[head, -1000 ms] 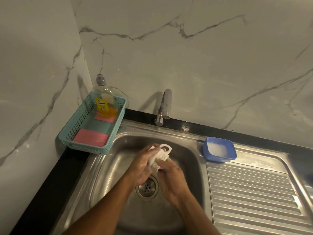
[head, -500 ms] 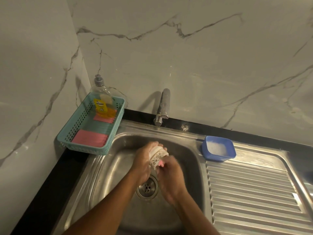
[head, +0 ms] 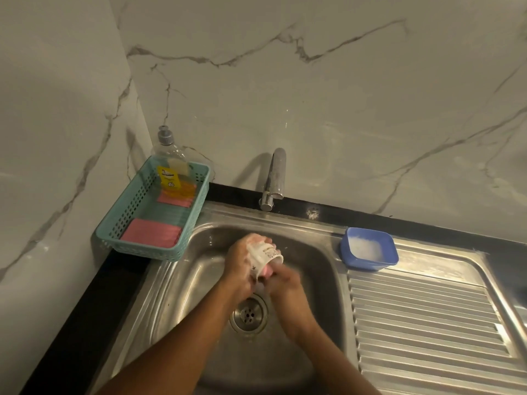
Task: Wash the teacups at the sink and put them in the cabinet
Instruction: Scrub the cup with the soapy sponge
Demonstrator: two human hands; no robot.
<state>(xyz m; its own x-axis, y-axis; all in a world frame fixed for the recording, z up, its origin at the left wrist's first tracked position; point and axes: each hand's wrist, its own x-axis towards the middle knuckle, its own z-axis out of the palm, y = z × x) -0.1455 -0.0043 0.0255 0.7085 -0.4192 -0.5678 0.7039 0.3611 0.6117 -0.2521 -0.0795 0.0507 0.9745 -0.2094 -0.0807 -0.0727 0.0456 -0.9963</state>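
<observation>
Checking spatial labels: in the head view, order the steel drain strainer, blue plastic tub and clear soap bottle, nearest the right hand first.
From the right hand:
1. Steel drain strainer, just beneath, in the basin.
2. Blue plastic tub, rightward on the sink rim.
3. Clear soap bottle, far left, in the teal basket.

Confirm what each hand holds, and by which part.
Left hand grips the white printed teacup around its side wall. Right hand holds a pink sponge at the cup's mouth; its grip point is blurred.
</observation>
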